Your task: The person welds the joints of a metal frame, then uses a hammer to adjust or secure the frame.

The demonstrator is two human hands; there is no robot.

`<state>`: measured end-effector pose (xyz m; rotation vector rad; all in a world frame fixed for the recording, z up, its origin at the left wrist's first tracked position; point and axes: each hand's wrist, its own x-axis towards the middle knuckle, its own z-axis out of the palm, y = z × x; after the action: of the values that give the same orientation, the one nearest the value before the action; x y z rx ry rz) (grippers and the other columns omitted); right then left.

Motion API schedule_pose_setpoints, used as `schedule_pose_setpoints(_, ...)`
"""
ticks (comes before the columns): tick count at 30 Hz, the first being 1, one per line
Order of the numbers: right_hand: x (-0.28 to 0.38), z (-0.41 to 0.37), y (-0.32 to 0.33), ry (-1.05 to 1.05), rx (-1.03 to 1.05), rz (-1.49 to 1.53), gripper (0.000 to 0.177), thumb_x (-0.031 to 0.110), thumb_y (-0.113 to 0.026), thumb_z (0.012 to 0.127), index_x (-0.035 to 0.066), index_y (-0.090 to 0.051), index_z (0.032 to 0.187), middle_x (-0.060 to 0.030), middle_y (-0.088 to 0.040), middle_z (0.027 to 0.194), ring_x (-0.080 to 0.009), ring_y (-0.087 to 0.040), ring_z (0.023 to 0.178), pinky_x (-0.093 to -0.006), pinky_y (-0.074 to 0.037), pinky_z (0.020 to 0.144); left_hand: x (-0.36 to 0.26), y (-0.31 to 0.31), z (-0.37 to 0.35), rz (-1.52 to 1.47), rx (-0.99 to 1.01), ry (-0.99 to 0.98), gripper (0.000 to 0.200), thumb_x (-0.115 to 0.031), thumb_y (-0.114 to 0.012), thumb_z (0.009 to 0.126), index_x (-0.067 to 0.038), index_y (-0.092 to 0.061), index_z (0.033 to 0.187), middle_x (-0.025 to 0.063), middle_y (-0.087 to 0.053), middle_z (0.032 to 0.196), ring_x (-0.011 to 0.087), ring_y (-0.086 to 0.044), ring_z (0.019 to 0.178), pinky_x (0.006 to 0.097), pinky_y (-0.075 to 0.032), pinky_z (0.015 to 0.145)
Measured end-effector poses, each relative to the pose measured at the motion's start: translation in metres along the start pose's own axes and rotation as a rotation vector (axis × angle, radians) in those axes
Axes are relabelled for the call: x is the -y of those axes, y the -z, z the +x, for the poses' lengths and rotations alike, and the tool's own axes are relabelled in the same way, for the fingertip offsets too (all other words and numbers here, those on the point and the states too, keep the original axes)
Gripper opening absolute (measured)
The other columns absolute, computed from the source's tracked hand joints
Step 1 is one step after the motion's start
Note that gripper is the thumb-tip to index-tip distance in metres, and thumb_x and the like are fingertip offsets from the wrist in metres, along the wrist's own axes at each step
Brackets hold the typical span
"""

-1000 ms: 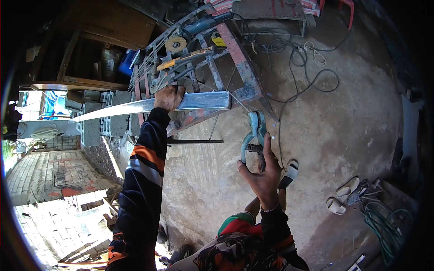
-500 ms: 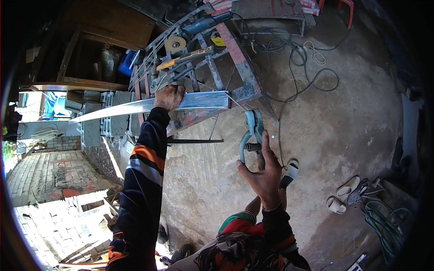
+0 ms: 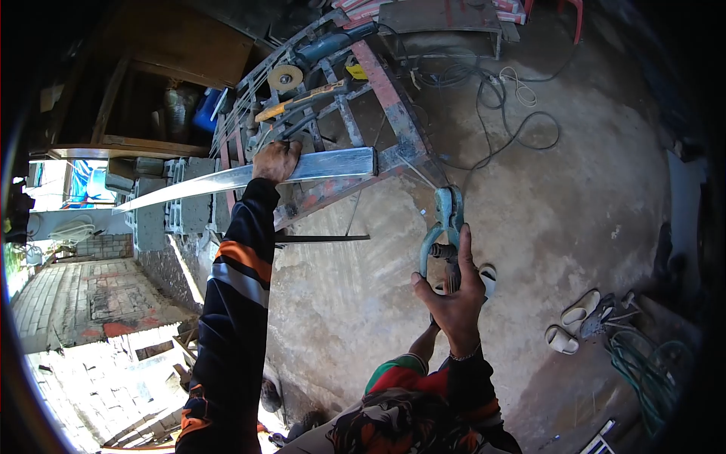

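My left hand is wrapped over a long silver rectangular metal tube, which lies across a worn metal frame. In my right hand is a teal welding electrode holder, its handle against my palm, with thumb and index finger extended along it. A thin welding rod sticks out of its jaws toward the tube's end, with a small gap between the rod's tip and the tube. Next to my left hand, a hammer with a yellow handle rests on the frame.
An angle grinder and a round disc sit on the frame. Dark cables loop over the concrete floor. Concrete blocks stand at left, slippers and a green hose at right.
My right hand has moved right with the electrode holder, widening the gap between the rod's tip and the tube's end. My left hand keeps its hold; the whole view has shifted slightly.
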<state>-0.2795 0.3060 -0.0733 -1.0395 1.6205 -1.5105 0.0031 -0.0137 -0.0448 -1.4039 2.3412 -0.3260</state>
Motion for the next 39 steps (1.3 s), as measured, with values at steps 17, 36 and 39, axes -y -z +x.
schedule_pose_setpoints(17, 0.003, 0.006, -0.016, 0.023, 0.045, -0.057, 0.093, 0.019, -0.085, 0.068, 0.005, -0.039, 0.148, -0.0058, -0.064, 0.086, -0.0137, -0.054, 0.068, -0.0282, -0.046, 0.059, -0.007, 0.009, -0.014, -0.013, 0.024, -0.008, 0.019, -0.023, -0.047, 0.093, -0.015, -0.063, 0.097, 0.0172, -0.069, 0.091, 0.0355, -0.069, 0.086, 0.0462, -0.056, 0.07)
schedule_pose_setpoints(36, 0.01, 0.007, -0.018, 0.006, 0.061, -0.13, 0.092, 0.018, -0.085, 0.067, 0.006, -0.041, 0.147, -0.01, -0.067, 0.089, -0.0214, -0.065, 0.075, -0.034, -0.053, 0.065, -0.004, 0.005, -0.013, 0.019, 0.0, -0.028, 0.021, -0.027, -0.045, 0.095, -0.017, -0.063, 0.097, 0.0143, -0.07, 0.086, 0.0344, -0.07, 0.081, 0.0458, -0.057, 0.067)
schedule_pose_setpoints(39, 0.005, 0.009, -0.021, 0.095, 0.008, -0.106, 0.092, 0.017, -0.085, 0.067, 0.006, -0.041, 0.147, -0.0101, -0.067, 0.09, -0.0209, -0.065, 0.074, -0.0337, -0.053, 0.064, -0.003, 0.001, -0.011, 0.043, 0.015, -0.015, 0.019, -0.026, -0.046, 0.095, -0.017, -0.062, 0.099, 0.0142, -0.07, 0.086, 0.0341, -0.07, 0.081, 0.0457, -0.057, 0.067)
